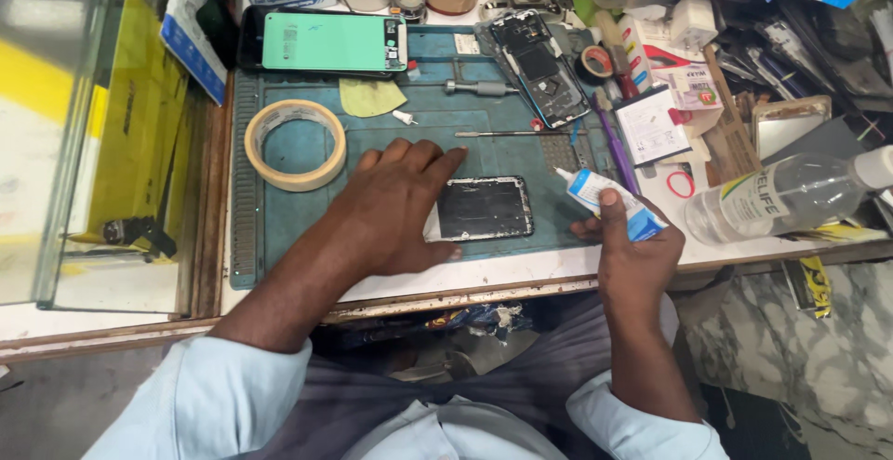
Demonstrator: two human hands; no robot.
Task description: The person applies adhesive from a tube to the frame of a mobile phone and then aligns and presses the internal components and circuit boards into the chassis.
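Observation:
A dark rectangular phone panel [486, 207] lies flat on the blue work mat [288, 227], near its front edge. My left hand [395, 207] rests palm down on the mat, its fingers spread, touching the panel's left end. My right hand [625, 241] grips a small white and blue glue tube [605, 197]. The tube's pointed nozzle aims left, a little to the right of the panel's top right corner.
A roll of beige masking tape [295, 144] lies on the mat's left. An opened phone body [540, 67], a green-backed phone [330, 42], a thin metal tool [507, 133] and a yellow cloth [370, 96] lie further back. A clear plastic bottle [781, 198] lies at right.

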